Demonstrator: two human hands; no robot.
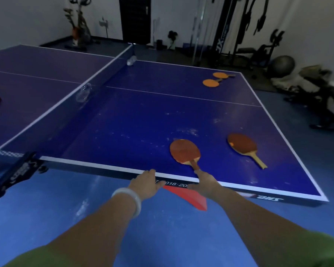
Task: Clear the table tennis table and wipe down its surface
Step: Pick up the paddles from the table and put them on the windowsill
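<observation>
Right hand (204,183) fingers touch the red wooden paddle (185,151) handle, grip unclear; open left hand (146,183) rests on blue table's edge (104,166); red cloth (189,197) partly hidden beneath; second paddle (243,147) at three o'clock.

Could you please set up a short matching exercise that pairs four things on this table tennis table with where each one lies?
Things:
1. nearest paddle
2. pair of orange paddles
3. clear bottle
4. left hand

Places:
A. lying against the net near its middle
B. at the far right corner of the table
C. resting on the table's near edge
D. handle at the right hand's fingertips

Pairs: 1-D, 2-B, 3-A, 4-C
</observation>
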